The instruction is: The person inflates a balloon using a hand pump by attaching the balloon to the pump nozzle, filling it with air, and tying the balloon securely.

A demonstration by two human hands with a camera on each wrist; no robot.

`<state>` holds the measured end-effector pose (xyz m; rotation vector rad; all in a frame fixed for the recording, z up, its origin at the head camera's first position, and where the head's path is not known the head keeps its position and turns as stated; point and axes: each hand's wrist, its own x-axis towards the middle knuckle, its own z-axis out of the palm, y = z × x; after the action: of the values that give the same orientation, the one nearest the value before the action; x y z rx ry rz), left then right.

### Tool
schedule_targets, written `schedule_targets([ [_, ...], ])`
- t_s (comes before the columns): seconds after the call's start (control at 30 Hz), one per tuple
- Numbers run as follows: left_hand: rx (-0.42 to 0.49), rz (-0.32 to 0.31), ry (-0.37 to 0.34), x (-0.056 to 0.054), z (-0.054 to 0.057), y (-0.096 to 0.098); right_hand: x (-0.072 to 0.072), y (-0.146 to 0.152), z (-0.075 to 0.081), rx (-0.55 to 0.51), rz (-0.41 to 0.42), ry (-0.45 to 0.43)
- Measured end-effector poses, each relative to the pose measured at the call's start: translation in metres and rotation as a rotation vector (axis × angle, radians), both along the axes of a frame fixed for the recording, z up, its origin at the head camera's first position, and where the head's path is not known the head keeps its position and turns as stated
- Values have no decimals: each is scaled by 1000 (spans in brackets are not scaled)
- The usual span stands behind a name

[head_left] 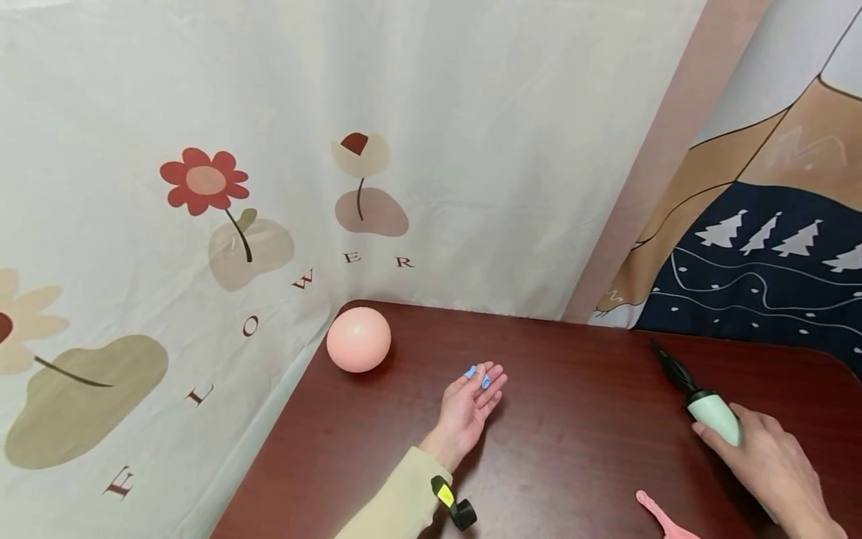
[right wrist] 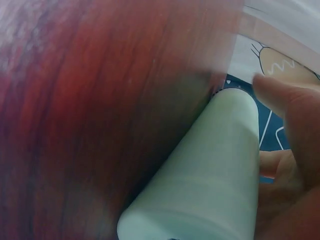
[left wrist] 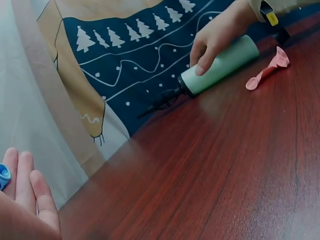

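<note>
My left hand (head_left: 465, 408) is turned palm up over the table, its thumb pinching a small uninflated blue balloon (head_left: 485, 382) against the fingers. In the left wrist view the blue balloon's (left wrist: 4, 176) rolled mouth shows at the left edge. At the right side, my right hand (head_left: 774, 457) grips the pale green barrel of a balloon pump (head_left: 715, 418), which lies along the table with its black nozzle pointing away. The right wrist view has the pump's barrel (right wrist: 205, 170) close up, with thumb and fingers at its right side. A limp pink balloon (head_left: 663, 518) lies left of the pump.
An inflated pink balloon (head_left: 359, 340) sits at the table's back left corner. Printed curtains (head_left: 512, 150) hang along the left and back edges of the dark red wooden table (head_left: 559, 419). A wrist camera on a black band (head_left: 453, 501) sits on my left sleeve.
</note>
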<state>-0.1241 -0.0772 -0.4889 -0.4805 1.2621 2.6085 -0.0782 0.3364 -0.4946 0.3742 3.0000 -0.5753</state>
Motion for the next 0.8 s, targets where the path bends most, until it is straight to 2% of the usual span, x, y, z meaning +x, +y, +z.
schedule_targets([
  [0.27, 3, 6, -5, -1, -1, 4, -1, 1, -10, 46, 82, 117],
  [0.53, 14, 5, -22, 0, 0, 5, -6, 0, -5, 14, -3, -74],
  [0.8, 14, 14, -17, -5, -2, 4, -1, -8, 8, -64, -6, -47],
])
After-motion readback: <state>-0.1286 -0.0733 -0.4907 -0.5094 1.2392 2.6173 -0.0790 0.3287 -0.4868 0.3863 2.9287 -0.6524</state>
